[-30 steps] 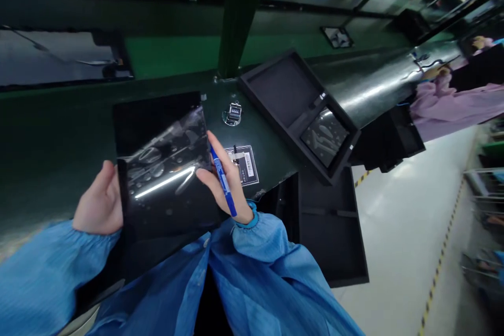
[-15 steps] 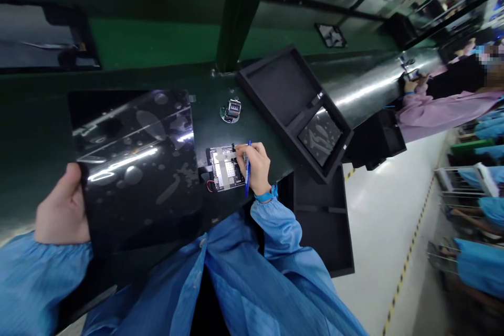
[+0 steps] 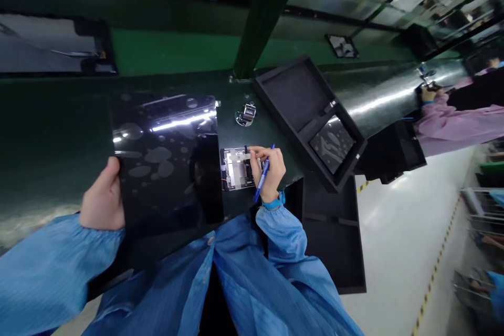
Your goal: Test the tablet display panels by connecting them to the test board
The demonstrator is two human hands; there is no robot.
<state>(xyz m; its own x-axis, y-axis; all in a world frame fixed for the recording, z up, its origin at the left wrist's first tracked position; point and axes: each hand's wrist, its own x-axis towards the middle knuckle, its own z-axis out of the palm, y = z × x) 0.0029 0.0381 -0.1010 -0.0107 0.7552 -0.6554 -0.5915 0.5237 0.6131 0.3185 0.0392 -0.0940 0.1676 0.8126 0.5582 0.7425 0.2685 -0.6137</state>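
My left hand [image 3: 103, 197] grips the left edge of a large, glossy black display panel [image 3: 169, 181], thumb on top and fingers hidden beneath. Bubble-like marks in a film show on its surface. Just off the panel's right edge lies a small circuit board [image 3: 238, 172] with strips of tape across it and a short cable at its left side. My right hand [image 3: 272, 170] reaches over the board's right part, fingertips at its upper right corner. A blue pen [image 3: 263, 174] is tucked in that same hand. Whether the fingertips pinch some small part cannot be made out.
A metal tally counter [image 3: 248, 113] stands behind the board. To the right, a black foam tray [image 3: 293, 81] holds a small screen [image 3: 333, 142]; another black tray [image 3: 334, 252] sits lower. A dark post [image 3: 263, 16] rises behind. A co-worker in a pink sleeve [image 3: 452, 123] works farther right.
The whole view has shifted, so things appear farther right. My left hand has brought the panel rightward, closer to the board. The pen in my right hand is more tilted.
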